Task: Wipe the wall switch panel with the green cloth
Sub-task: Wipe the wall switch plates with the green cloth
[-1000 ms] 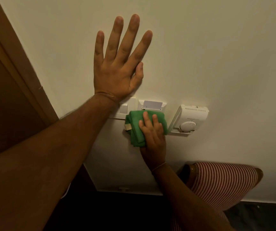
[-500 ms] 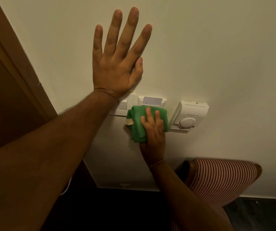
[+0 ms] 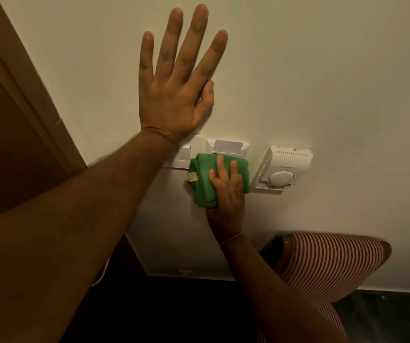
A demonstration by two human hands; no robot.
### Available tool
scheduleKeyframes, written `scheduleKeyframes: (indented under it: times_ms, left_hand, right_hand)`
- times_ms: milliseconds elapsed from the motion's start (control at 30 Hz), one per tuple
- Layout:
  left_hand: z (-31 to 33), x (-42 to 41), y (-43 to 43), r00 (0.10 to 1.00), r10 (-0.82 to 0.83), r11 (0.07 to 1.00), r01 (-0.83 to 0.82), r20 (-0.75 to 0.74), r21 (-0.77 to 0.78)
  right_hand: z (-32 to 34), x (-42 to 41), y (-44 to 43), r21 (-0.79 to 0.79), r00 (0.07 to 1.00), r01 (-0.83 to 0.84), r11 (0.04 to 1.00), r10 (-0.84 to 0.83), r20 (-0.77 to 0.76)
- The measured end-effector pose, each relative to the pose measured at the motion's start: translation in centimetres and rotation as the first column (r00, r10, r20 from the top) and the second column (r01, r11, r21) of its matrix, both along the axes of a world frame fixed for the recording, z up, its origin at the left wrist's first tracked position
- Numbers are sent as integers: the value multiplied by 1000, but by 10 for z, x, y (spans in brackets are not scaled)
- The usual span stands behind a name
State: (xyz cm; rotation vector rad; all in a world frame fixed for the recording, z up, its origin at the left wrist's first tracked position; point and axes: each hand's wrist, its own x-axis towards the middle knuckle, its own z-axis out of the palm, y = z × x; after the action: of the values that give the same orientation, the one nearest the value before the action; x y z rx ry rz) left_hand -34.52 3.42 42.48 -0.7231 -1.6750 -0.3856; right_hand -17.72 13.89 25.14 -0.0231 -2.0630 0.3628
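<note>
My left hand (image 3: 176, 87) lies flat on the cream wall above the white switch panel (image 3: 186, 152), fingers spread, its wrist covering the panel's left part. My right hand (image 3: 226, 191) presses a folded green cloth (image 3: 204, 179) against the lower half of the white key-card holder (image 3: 227, 146), which has a card standing in its slot. The cloth also overlaps the switch panel's right edge. A small beige tag sticks out of the cloth's left side.
A white thermostat (image 3: 283, 169) with a round dial is fixed to the wall just right of the cloth. A brown door frame (image 3: 26, 95) runs along the left. A chair with red-and-white striped upholstery (image 3: 327, 266) stands against the wall at lower right.
My right hand and the cloth have slid slightly upward over the key-card holder. My left hand stays flat on the wall; the view has shifted a little.
</note>
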Motion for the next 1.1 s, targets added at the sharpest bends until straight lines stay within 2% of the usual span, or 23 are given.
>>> scheduleKeyframes:
  times_ms: [133, 333, 400, 633, 867, 1033, 1100]
  left_hand:
    - [-3, -5, 4, 999, -43, 999, 42, 28, 27]
    - [-4, -4, 2, 998, -61, 998, 61, 22, 16]
    - [-2, -4, 1, 999, -43, 999, 43, -1, 17]
    - [-4, -8, 3, 1000, -15, 1000, 15, -5, 22]
    - [-1, 1, -1, 1000, -15, 1000, 16, -19, 9]
    - [-1, 4, -2, 1000, -8, 1000, 8, -2, 9]
    - [-2, 5, -1, 1000, -12, 1000, 12, 7, -3]
  right_hand:
    - [-1, 5, 7, 128, 997, -58, 990, 51, 60]
    - [8, 7, 12, -41, 999, 11, 999, -12, -35]
    - [12, -1, -1, -53, 999, 6, 999, -9, -47]
    - [1, 4, 11, 147, 997, -51, 988, 42, 61]
    - [11, -4, -2, -18, 998, 34, 999, -35, -51]
    - [10, -4, -6, 136, 999, 28, 990, -30, 14]
    - [7, 7, 8, 153, 998, 40, 987, -46, 35]
